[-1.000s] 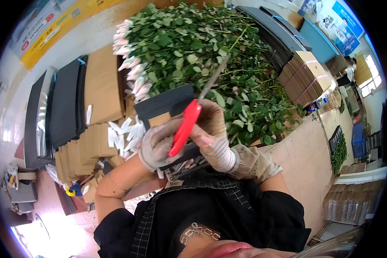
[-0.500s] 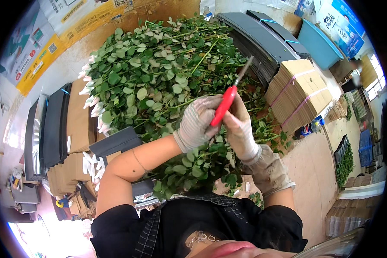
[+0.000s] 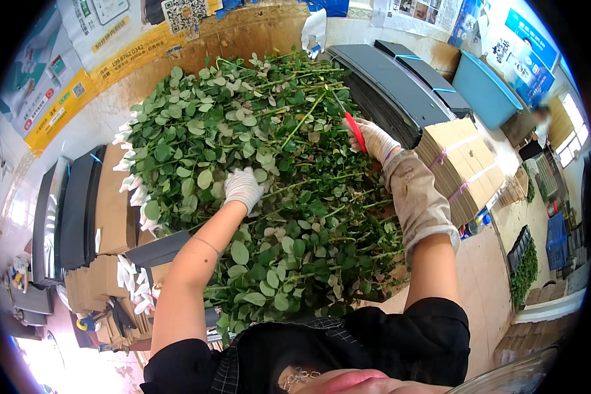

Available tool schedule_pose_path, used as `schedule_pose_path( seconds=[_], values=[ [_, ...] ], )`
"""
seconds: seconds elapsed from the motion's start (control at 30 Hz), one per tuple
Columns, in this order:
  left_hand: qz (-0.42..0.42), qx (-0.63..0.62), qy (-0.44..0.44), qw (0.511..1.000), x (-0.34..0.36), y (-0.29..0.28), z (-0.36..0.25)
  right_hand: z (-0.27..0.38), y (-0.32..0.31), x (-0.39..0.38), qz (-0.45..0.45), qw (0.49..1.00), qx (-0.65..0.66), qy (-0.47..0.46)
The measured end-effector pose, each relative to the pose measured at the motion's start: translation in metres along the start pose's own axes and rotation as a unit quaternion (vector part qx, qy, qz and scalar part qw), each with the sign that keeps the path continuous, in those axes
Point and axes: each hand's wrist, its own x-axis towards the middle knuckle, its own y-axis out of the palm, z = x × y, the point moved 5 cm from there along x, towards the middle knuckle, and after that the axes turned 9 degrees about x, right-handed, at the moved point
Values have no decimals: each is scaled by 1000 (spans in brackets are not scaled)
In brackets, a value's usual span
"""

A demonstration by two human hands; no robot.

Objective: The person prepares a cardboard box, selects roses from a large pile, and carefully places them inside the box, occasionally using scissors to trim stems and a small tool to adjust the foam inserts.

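A broad pile of leafy green flower stems, which look like roses (image 3: 203, 118), lies before me. White-wrapped flower heads (image 3: 126, 156) stick out along its left edge. My left hand (image 3: 244, 188), in a striped pale glove, reaches down onto the leaves in the middle of the pile; its fingers look slightly apart, with the tips partly lost among the foliage. At the pile's right side, my gloved right hand (image 3: 376, 141) is closed on a red-handled tool (image 3: 354, 131) with a narrow metal blade. The blade points up and left over the stems.
Stacked dark boards (image 3: 381, 82) stand behind on the right, beside a strapped bundle of cardboard (image 3: 463, 164) and a blue tub (image 3: 484, 88). More dark boards (image 3: 82, 203) and brown cardboard (image 3: 115, 203) flank the pile's left. A person (image 3: 540, 128) is far off at right.
My hands, together at the tool before, have parted. The left went left and down onto the leaves. The right carried the tool up and right to the pile's edge. The view has tilted up a little.
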Motion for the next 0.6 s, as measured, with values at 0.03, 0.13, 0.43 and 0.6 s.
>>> schedule_pose_path(
  seconds=[0.03, 0.13, 0.43, 0.6],
  values=[
    [64, 4, 24, 998, 5, 6, -1, 3, -5, 7, 1, 1000, 0, -2],
    [114, 8, 45, 992, 10, 18, 4, -4, -9, 27, 16, 992, -24, 126],
    [155, 14, 51, 986, 16, 19, 13, 1, -14, 82, 19, 994, -19, 107],
    [125, 65, 78, 987, 13, 22, 14, 5, -2, 91, 39, 994, -48, 93]
  ],
)
